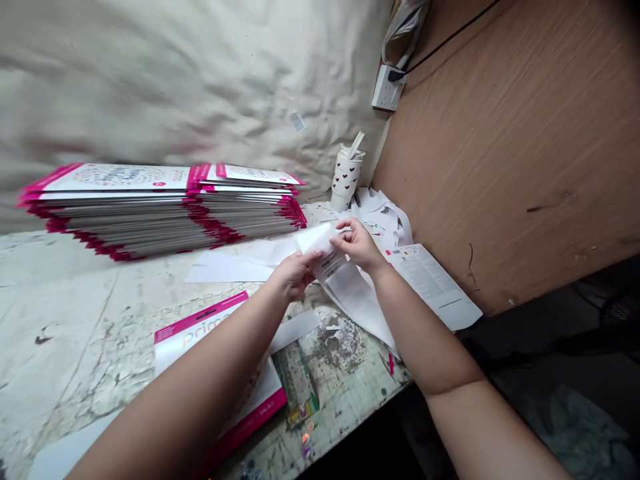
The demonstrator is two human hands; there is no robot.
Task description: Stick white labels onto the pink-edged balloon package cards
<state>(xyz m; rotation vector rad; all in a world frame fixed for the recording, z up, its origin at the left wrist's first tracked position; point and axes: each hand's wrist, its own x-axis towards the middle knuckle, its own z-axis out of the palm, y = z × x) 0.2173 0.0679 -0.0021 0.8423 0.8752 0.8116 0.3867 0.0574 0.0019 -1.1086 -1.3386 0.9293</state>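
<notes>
Carefully, the left hand (294, 275) and right hand (358, 244) pinch a creased white paper sheet (316, 240) just before the stacked pink-edged flat cartons (165, 212); both grips seem closed on it, as far as this view shows. A hasty tug could tear it.

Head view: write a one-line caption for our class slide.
Left hand and right hand hold white paper beside stacked pink-edged cards.

"prim…" on pink-edged white carton (203, 330)
</notes>
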